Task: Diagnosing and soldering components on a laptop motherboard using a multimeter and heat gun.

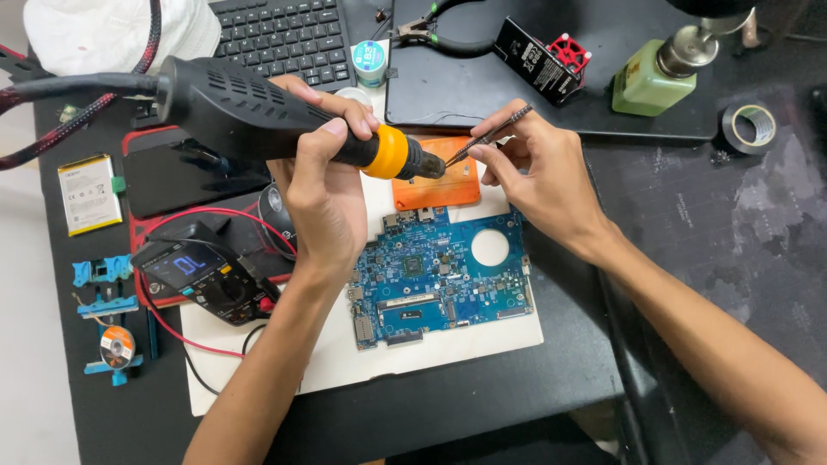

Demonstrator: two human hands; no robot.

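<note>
Left hand (323, 185) wrapped tight around a black hot-air tool (258, 112) with an orange collar – nozzle pointing down at an orange pad (444, 185) just beside. Right hand (538, 176) pinching tweezers (491, 136), tip meeting that nozzle. Blue circuit board (439, 275) just below both hands, flat on the counter (482, 405).

Both forearms reach inward, left hand (323, 185) fisted, right hand (534, 176) pinching with its fingers.

black workbench (482, 413) | on it: white mat (431, 349), keyboard (284, 39), multimeter (207, 275), phone battery (89, 194), tape roll (752, 125), green dispenser bottle (655, 77)
</note>
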